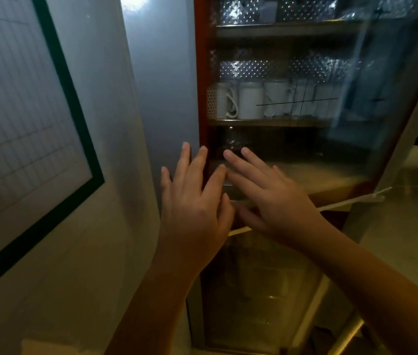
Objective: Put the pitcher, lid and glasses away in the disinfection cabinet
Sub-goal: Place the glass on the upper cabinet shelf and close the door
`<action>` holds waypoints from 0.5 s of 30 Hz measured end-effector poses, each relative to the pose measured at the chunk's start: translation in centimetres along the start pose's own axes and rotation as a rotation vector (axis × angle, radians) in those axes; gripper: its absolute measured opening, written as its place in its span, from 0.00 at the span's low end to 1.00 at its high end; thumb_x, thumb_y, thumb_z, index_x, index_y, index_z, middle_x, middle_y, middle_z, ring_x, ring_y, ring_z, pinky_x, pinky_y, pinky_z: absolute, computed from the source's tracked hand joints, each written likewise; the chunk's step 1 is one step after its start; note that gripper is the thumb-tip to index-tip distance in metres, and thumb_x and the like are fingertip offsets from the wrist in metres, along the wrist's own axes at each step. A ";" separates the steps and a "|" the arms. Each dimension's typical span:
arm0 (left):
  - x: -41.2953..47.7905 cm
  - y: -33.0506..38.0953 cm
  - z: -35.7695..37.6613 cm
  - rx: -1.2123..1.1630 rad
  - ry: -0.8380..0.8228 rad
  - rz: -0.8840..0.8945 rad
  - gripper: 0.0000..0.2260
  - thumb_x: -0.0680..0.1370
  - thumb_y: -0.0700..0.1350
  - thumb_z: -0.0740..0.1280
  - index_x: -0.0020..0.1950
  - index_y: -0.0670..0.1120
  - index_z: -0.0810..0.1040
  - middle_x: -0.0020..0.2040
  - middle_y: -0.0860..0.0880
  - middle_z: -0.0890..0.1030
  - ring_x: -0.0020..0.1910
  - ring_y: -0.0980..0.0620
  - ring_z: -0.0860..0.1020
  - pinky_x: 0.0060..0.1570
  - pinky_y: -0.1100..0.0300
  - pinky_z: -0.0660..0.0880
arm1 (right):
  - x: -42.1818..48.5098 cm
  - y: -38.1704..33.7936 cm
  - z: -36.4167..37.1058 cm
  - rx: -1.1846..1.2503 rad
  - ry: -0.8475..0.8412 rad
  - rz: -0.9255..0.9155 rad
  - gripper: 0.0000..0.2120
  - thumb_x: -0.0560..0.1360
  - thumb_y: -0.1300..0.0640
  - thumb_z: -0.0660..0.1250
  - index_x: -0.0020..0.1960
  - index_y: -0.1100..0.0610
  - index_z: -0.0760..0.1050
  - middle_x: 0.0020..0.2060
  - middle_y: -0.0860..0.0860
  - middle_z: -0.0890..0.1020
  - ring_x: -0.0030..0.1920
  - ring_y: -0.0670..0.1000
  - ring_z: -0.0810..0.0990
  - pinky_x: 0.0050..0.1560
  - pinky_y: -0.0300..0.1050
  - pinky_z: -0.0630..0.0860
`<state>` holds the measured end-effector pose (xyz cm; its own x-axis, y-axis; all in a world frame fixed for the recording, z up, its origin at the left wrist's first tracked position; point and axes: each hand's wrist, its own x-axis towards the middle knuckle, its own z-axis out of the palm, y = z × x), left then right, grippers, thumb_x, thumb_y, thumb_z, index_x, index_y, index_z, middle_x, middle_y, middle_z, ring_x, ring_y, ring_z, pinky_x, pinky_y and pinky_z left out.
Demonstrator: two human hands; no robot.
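Left fingers (199, 162): straight, spread, holding nothing. Tips lie on the red-brown left frame of the disinfection cabinet (201, 73) and the grey panel (166, 85) beside it. Right fingers (243, 165): also straight and released, flat against the glass door (330, 149), pointing far-left. Index tips of both hands nearly touch.

Left hand (192, 208) and right hand (274, 201) are side by side, palms toward the cabinet, thumbs near each other. A pale handle bar (351, 201) runs out to the right from under the right hand.

Behind the glass, just beyond the fingertips, is a dim clear glass item (233, 143) on the lower shelf. Can't tell if it's the pitcher or a glass. On the shelf (266, 122) above: a row of white mugs (251, 99) in front of a perforated metal back (254, 69). The compartment below the hands is too dark to read.

Far left: a gridded board (23, 111) with a green border (74, 103) on the wall.
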<state>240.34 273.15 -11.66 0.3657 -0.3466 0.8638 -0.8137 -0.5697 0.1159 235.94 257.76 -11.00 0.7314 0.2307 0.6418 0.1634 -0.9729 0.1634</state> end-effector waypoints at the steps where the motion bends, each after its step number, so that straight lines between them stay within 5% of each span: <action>1: 0.2 -0.3 0.7 0.013 -0.008 -0.008 0.19 0.74 0.45 0.58 0.61 0.41 0.77 0.67 0.38 0.72 0.70 0.38 0.63 0.63 0.36 0.53 | 0.2 0.4 0.7 -0.007 -0.001 0.016 0.29 0.71 0.52 0.69 0.70 0.55 0.67 0.73 0.51 0.61 0.72 0.53 0.56 0.58 0.67 0.66; 15: 5.2 -3.6 10.9 0.144 -0.193 -0.064 0.22 0.74 0.48 0.56 0.64 0.42 0.75 0.68 0.38 0.70 0.68 0.37 0.67 0.61 0.37 0.55 | 3.6 6.7 7.3 -0.050 0.077 0.175 0.29 0.67 0.52 0.73 0.66 0.57 0.72 0.69 0.55 0.69 0.69 0.57 0.66 0.58 0.70 0.64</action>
<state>250.08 265.22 -12.97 0.5050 -0.4347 0.7456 -0.7185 -0.6905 0.0841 244.51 251.92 -13.11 0.6927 0.0600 0.7187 0.0036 -0.9968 0.0797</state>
